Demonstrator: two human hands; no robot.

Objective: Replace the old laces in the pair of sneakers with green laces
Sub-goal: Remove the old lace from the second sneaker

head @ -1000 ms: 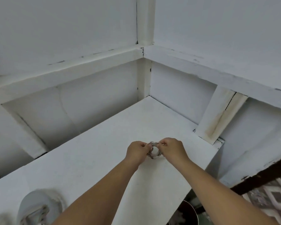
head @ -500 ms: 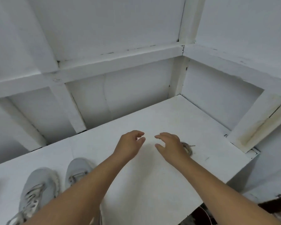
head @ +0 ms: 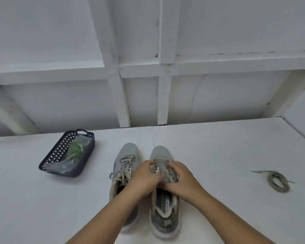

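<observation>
Two grey sneakers stand side by side on the white table, toes away from me. The left sneaker still has its grey lace threaded. The right sneaker has bare eyelets. My left hand and my right hand both grip the right sneaker at its eyelet flaps, on either side of the tongue. A coiled old grey lace lies on the table far to the right. Green laces sit inside a clear plastic bag in a dark basket at the left.
A white wooden wall frame rises right behind the table. The table's back edge runs just beyond the shoes' toes. White tabletop lies between the basket, the shoes and the coiled lace.
Both hands let go of the coiled old lace, leaving it on the table at the right, and moved left onto the right sneaker. The view swung left, bringing the shoes and basket into sight.
</observation>
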